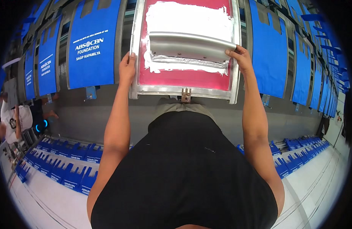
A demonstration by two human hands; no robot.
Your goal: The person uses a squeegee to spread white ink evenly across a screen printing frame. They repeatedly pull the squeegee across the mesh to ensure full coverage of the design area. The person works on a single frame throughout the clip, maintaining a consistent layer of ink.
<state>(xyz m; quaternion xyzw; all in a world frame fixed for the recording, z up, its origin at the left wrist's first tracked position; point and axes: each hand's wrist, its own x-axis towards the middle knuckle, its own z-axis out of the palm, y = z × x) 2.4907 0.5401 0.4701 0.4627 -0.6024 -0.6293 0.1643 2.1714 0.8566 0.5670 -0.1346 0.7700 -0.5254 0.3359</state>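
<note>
A screen printing frame [135, 45] with metal rails lies in front of me, its red mesh [183, 80] smeared with thick white ink [187, 19]. Across the mesh rests a wide metal squeegee [183, 44], with white ink along its lower edge. My left hand [127, 68] is closed on the frame's left rail, its thumb on top and the other fingers mostly hidden. Over the right rail, my right hand [240, 59] pinches the squeegee's right end, its thumb on the front face. Whether its other fingers also touch the rail is hard to see.
Blue printed bag panels [92, 45] lie flat on both sides, including a plain blue panel [269, 49] at right. A metal bracket [186, 95] sits at the frame's near edge. More blue bags [65, 173] line a rack behind me. Another person [19, 118] is at far left.
</note>
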